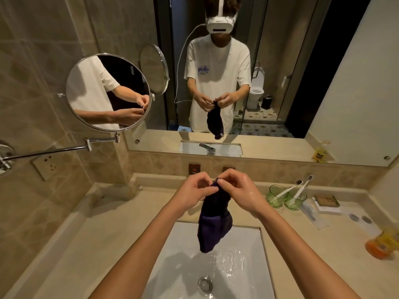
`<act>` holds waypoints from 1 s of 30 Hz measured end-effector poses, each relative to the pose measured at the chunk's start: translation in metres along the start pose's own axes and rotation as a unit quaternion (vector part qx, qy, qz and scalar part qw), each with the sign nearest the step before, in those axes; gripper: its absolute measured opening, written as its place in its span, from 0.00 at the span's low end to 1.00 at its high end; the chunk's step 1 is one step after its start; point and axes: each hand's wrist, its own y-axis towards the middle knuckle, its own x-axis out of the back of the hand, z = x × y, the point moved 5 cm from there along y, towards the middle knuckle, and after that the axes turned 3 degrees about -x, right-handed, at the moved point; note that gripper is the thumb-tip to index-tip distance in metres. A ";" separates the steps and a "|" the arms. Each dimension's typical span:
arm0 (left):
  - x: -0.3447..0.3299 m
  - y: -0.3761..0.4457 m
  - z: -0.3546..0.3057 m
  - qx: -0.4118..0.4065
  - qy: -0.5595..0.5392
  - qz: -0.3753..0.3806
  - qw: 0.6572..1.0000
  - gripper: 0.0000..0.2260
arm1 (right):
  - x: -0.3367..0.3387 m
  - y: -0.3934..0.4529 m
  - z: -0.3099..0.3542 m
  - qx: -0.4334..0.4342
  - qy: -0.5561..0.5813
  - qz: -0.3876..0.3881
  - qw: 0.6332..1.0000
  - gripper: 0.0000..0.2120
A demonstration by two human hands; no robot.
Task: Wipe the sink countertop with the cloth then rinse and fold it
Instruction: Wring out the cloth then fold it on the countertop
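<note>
Dark purple cloth [214,225] hanging wet at the centre of the frame, bunched and sagging, directly above the white sink [172,255] in the lower middle. Pinched at one top edge only, by fingertips of the left hand [194,188] and the right hand [235,188], both curled close together just above centre. Narrow fingertip grip on a heavy, soaked corner: likely to slip, dropping the cloth into the wet basin near the drain [205,284]. Corners not yet spread apart, so probably a lopsided fold if started from here. Dripping likely onto the beige countertop [108,229] if carried sideways before wringing, undoing the wipe. Green glasses [286,198] with toothbrushes [300,188] right of centre, close enough to be knocked by a swinging elbow or a flicked cloth. Small packets [328,203] and an orange item [380,244] further right, at risk of splashes
</note>
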 end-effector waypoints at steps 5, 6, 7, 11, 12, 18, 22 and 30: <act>0.006 -0.004 -0.019 -0.027 -0.021 -0.004 0.999 0.09 | 0.012 0.000 0.009 -0.015 0.066 -0.019 0.998 0.02; 0.007 -0.004 -0.021 -0.030 -0.037 -0.001 0.999 0.08 | 0.012 -0.001 0.011 -0.015 0.083 -0.011 0.996 0.05; 0.008 -0.005 -0.023 -0.033 -0.049 0.004 0.998 0.08 | 0.010 -0.002 0.012 -0.016 0.094 0.001 0.995 0.07; 0.008 -0.008 -0.024 -0.033 -0.049 0.016 0.998 0.08 | -0.001 -0.002 0.015 -0.007 0.012 -0.003 1.000 0.03; 0.008 -0.009 -0.023 -0.028 -0.054 0.010 0.998 0.09 | -0.004 -0.001 0.016 -0.004 -0.009 -0.012 1.000 0.02; 0.019 -0.012 -0.027 -0.029 -0.029 0.019 0.999 0.09 | -0.012 0.004 0.019 -0.008 -0.027 -0.028 0.999 0.05; 0.027 -0.013 -0.033 -0.036 0.000 0.035 0.999 0.09 | -0.021 0.005 0.028 0.012 -0.035 -0.007 0.999 0.07; 0.034 -0.009 -0.051 -0.062 0.068 0.068 0.993 0.09 | -0.018 0.004 0.035 0.018 0.039 0.054 0.998 0.12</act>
